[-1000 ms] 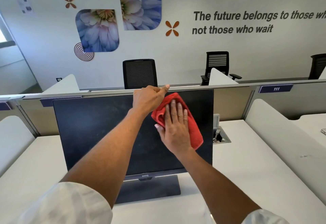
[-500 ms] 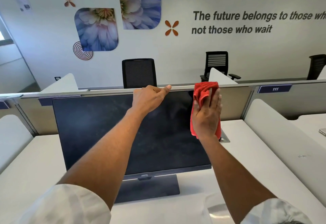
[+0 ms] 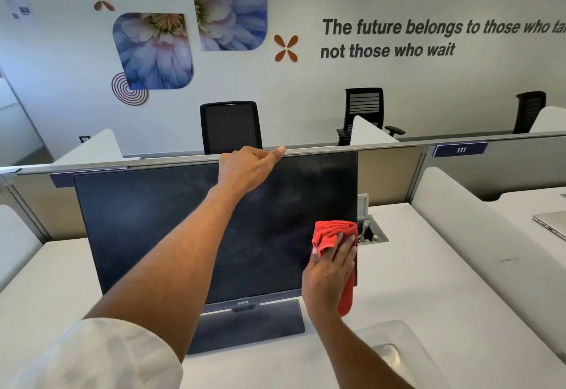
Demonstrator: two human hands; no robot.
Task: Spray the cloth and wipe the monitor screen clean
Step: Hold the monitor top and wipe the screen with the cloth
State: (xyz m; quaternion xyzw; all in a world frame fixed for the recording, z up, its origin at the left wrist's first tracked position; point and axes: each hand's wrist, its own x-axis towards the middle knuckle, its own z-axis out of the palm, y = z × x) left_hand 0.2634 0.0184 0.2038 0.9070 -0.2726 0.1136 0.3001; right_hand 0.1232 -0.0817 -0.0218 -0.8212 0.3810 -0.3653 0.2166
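At the lower right corner of the screen (image 3: 190, 235), the right hand (image 3: 329, 278) is pressing the red cloth (image 3: 332, 231) flat against the glass. Its fingers (image 3: 343, 244) are lying straight and close together on the fabric rather than clutching it. Bunched folds are sticking out above the fingertips, and a tail is hanging down past the wrist, over the monitor's right edge. The left hand (image 3: 245, 171) is bracing the monitor (image 3: 245, 324) from above, its fingers curling over the middle of the top rim and the thumb stretching along it to the right. The monitor is standing upright on the white table (image 3: 428, 296), dark and switched off.

Judging by this, the task is sitting well into its wiping stage. The cloth is already working on the glass, so the spraying is probably done, though no dampness is showing. The job is looking far from finished: pale smears and dusty streaks are showing across most of the panel, most plainly in the upper middle and upper right, and the whole left half is looking hazy. A blurred, clear object (image 3: 395, 349) is sitting low at the near right of the table. It may be the spray bottle, but I cannot tell.
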